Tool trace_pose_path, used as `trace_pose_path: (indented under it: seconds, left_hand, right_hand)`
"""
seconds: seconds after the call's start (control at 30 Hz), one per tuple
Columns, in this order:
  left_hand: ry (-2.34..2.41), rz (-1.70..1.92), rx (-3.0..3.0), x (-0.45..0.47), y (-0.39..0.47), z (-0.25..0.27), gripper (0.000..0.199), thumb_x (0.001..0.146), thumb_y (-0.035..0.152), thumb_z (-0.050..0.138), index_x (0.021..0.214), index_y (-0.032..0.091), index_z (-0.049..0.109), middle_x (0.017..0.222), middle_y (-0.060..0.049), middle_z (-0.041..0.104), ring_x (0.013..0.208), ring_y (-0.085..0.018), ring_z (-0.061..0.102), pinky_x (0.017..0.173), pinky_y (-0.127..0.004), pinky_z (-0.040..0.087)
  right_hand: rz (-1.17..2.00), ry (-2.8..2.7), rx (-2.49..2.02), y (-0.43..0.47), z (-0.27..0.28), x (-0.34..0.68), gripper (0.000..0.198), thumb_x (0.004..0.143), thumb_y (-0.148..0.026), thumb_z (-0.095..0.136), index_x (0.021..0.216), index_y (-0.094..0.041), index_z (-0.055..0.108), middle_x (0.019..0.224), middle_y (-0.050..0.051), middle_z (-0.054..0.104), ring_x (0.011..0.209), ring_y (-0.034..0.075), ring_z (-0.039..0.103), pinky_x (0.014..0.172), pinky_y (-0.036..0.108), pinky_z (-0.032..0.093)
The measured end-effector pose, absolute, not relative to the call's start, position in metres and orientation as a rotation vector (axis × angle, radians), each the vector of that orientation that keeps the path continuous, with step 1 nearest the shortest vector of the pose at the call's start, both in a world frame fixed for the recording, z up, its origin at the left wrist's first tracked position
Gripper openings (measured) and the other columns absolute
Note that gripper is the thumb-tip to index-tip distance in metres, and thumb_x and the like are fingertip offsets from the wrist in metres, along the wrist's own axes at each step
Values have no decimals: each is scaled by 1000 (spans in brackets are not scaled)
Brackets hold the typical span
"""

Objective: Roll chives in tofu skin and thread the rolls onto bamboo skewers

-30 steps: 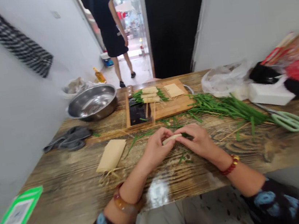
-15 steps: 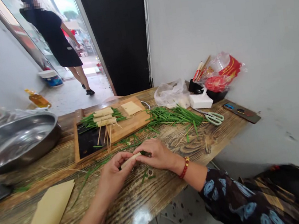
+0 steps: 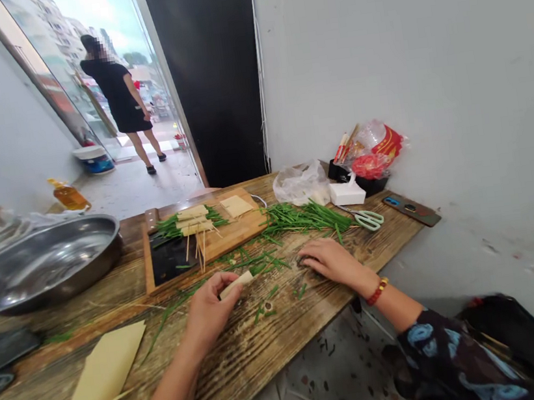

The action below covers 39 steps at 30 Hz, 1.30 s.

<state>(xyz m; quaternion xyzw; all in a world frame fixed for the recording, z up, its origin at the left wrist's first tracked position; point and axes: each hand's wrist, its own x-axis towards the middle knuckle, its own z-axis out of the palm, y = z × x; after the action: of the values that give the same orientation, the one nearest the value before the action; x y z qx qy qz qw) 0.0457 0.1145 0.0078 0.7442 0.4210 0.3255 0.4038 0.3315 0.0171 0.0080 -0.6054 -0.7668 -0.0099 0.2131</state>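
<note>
One pale roll [image 3: 239,283] sits pinched in the left hand [image 3: 210,311], below frame centre; even pressure should prevent unrolling. Right hand [image 3: 333,261] curled, any hold hidden.

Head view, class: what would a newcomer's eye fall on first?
Probably the pale roll, green stems at its end, held in the left hand in front of the cutting board. Next, the heap of greens right of that board, and the steel basin at the left edge.

Metal basin [image 3: 57,254] and dark cloth [image 3: 7,355] are cut off at left edge. Fingertips of right hand [image 3: 331,260] are obscured. Left hand [image 3: 211,311] covers near end of pale roll [image 3: 239,283].
</note>
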Motion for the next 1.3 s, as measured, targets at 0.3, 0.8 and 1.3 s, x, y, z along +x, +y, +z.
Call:
trace_pose_path:
  seconds: [0.3, 0.8, 1.3]
  left_hand:
    - [1064, 862, 1859, 43, 116, 9, 31, 69, 45, 65, 79, 16, 64, 73, -2, 68, 66, -16, 58, 58, -23, 42]
    - [1064, 887, 1853, 45, 112, 13, 26, 68, 41, 63, 77, 17, 64, 73, -2, 67, 69, -16, 59, 61, -24, 43]
    - [1067, 878, 1826, 46, 110, 13, 24, 68, 40, 63, 76, 17, 64, 76, -2, 69, 70, -17, 60, 64, -25, 43]
  right_hand:
    - [-244, -2189, -1815, 4, -8, 347, 29, 97, -25, 41, 87, -18, 67, 86, 7, 64, 87, 16, 57, 81, 29, 40]
    - [-305, -1986, -1773, 36, -4, 369, 25, 97, -25, 39, 95, -18, 62, 89, 6, 63, 82, 15, 59, 77, 27, 45]
    - [136, -1698, -1706, 110, -4, 411, 34, 91, -18, 33, 103, -11, 65, 102, 12, 69, 80, 13, 68, 68, 24, 53]
